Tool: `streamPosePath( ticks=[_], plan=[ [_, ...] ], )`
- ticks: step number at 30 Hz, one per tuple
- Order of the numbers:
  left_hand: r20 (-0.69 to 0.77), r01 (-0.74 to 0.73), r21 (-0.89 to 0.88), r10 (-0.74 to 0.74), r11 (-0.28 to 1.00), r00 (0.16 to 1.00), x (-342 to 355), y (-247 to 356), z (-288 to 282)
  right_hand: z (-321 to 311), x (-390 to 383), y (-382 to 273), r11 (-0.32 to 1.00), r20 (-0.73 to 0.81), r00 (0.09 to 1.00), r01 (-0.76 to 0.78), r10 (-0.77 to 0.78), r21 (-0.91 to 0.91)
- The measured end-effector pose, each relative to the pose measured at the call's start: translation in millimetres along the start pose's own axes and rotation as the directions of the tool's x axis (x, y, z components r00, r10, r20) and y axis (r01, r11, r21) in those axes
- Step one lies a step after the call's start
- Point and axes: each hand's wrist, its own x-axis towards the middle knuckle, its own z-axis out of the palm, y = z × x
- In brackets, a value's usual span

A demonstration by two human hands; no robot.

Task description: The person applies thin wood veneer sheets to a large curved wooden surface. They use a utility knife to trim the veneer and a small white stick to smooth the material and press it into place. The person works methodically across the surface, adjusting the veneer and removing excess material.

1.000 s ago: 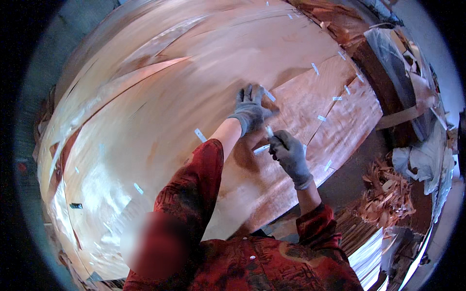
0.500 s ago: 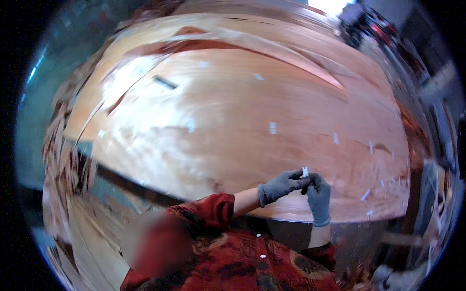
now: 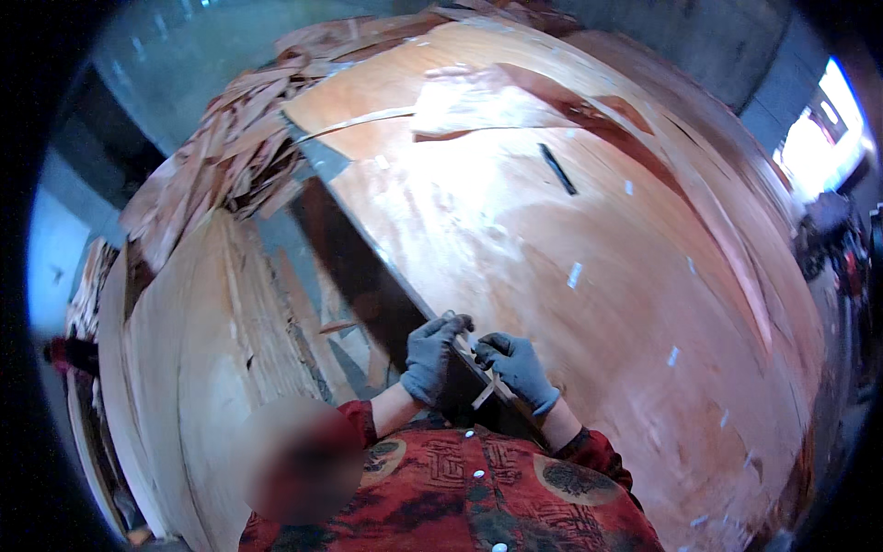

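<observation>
My left hand [image 3: 429, 361], in a grey glove, is closed with its fingers pinched together over the near edge of a large wood veneer sheet [image 3: 515, 244]. Beside it my right hand [image 3: 519, 370], gloved alike, has its fingers curled inward and closed. A small pale strip [image 3: 484, 396] shows just below and between the two hands. What the fingertips themselves grip is too small to make out. Several short white pieces that look like tape, one of them a white piece [image 3: 575, 275], lie scattered over the veneer.
A dark beam [image 3: 354, 262] runs along the veneer's edge. On the sheet lies a narrow black bar [image 3: 557, 169], near a curled veneer flap [image 3: 635, 138]. Torn veneer scraps [image 3: 230, 152] are heaped at the far left, with a stack of pale veneer sheets [image 3: 184, 322] nearer.
My view has swung left, toward the beam and the stacked sheets. Both hands have drawn closer to my body. The small white piece seen upright between my fingers no longer shows there.
</observation>
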Motion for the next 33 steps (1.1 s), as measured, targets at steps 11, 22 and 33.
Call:
streamPosePath(
  ticks=[11,22,33],
  plan=[
    [-0.479,-0.331,-0.130,0.234,0.935,0.846,81.9,60.2,-188.6,26.5,132.6,-25.3,0.281,0.125,0.939,0.220,-0.319,-0.934],
    [0.378,-0.608,0.338,0.488,0.719,0.787,240.4,145.4,-176.4,155.8,254.8,-99.5,0.932,-0.024,0.998,-0.050,0.063,0.359],
    [0.599,-0.794,0.486,0.522,0.366,0.607,397.9,129.5,-150.7,-43.0,190.8,-102.2,0.932,-0.748,0.655,-0.331,0.111,-0.152]
  ],
)
